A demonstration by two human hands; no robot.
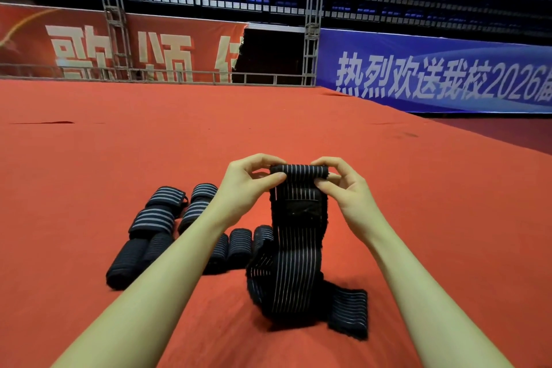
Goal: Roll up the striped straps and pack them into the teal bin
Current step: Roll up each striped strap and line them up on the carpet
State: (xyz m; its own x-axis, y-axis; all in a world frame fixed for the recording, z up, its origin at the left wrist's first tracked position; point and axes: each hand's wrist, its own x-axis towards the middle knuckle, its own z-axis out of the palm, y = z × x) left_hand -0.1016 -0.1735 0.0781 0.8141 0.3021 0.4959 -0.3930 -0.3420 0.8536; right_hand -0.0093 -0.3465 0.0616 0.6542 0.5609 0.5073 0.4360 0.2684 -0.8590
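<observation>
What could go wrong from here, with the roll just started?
The left hand and right hand pinch only the top turn of the strap; it could loosen. The tail lies folded on the red carpet and may roll in twisted. No teal bin is in view; the finished rolls remain unpacked.

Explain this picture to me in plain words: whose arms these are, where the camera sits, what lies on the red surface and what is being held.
There is no machine here. A person wears a camera on the head, so you look forward and down along their own two bare arms. The left hand and the right hand each pinch one end of the rolled top of a dark striped strap; its loose tail trails down onto the red carpet. To the left lies a cluster of rolled straps, already wound up. Behind are a red banner, a blue banner and stadium seats. No teal bin shows in this view.
</observation>
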